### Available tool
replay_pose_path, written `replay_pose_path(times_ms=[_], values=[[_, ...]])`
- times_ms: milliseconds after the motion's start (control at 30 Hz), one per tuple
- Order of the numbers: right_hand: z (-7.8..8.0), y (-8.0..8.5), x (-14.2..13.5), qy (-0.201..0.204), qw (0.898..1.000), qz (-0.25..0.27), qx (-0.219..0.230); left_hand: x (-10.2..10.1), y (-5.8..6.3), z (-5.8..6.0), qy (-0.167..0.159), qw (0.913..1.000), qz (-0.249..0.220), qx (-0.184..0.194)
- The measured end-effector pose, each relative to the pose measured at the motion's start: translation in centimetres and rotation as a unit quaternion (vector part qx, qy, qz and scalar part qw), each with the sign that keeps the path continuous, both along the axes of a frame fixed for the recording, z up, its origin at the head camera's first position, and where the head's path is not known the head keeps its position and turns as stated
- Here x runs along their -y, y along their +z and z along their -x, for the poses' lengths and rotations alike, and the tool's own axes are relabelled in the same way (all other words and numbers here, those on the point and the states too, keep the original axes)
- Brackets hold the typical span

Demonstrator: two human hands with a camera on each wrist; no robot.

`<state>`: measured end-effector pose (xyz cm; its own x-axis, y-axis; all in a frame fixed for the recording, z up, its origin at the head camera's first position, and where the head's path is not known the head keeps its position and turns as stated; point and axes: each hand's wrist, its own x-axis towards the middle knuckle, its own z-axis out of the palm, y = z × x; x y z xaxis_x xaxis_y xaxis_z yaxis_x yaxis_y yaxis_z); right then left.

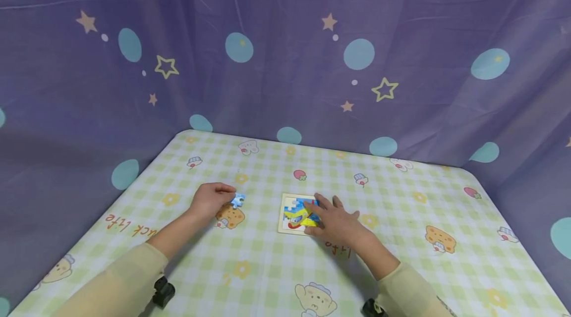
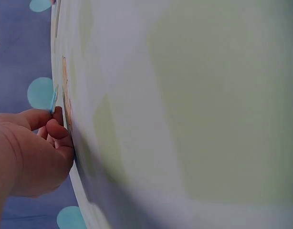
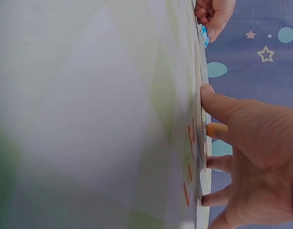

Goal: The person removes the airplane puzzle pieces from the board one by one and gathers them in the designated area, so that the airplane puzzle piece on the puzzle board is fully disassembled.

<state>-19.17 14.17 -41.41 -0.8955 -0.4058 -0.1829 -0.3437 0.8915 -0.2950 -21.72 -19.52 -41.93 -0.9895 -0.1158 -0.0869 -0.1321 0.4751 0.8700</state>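
**One blue jigsaw piece (image 1: 239, 200) in the left hand (image 1: 210, 203), the framed jigsaw puzzle (image 1: 281, 214) under the right hand (image 1: 338, 223)**

The jigsaw piece is small, thin and flat, light blue with some whitish patches, and its outline has the usual rounded knobs. The left hand pinches it between thumb and index finger. It is nearer to the tabletop's (image 1: 267, 267) left edge than to the right one, just beside a printed biscuit (image 1: 232, 218). I cannot tell if it touches the cloth.

The framed jigsaw puzzle lies flat, about midway between the left and right edges of the tabletop, to the right of the piece. Its frame is pale cream and looks four-sided, though the hand covers the right part. Inside it there is a blue background and a bright yellow figure (image 1: 300, 217) with red parts; what it represents is not clear. Toward the upper left of the picture, a pale area shows a jigsaw outline.

The fingers of the right hand are spread and rather straight, resting on the right side of the puzzle; they grip nothing.

The tabletop wears a green-and-white checked cloth with small cartoon prints. Behind its far edge hangs a purple curtain (image 1: 290, 84) with stars and turquoise ovals.
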Motion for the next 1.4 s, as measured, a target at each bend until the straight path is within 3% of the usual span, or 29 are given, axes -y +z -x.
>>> replay_pose_path(times_ms=[200,467,700,1400], values=[[-0.05,0.08,0.01,0.002,1.000,0.000,-0.001,0.57,-0.17,-0.01,0.012,0.9997,0.021,-0.009],[-0.01,0.08,0.00,0.000,1.000,0.001,-0.006,0.78,-0.18,0.09,0.025,0.9994,0.011,-0.019],[0.04,0.04,0.03,-0.006,1.000,0.001,-0.013,0.69,0.02,-0.09,0.023,0.9991,0.024,-0.028],[0.09,-0.10,0.03,-0.013,1.000,-0.002,-0.015,0.70,-0.11,0.10,0.015,0.9998,0.004,-0.014]])
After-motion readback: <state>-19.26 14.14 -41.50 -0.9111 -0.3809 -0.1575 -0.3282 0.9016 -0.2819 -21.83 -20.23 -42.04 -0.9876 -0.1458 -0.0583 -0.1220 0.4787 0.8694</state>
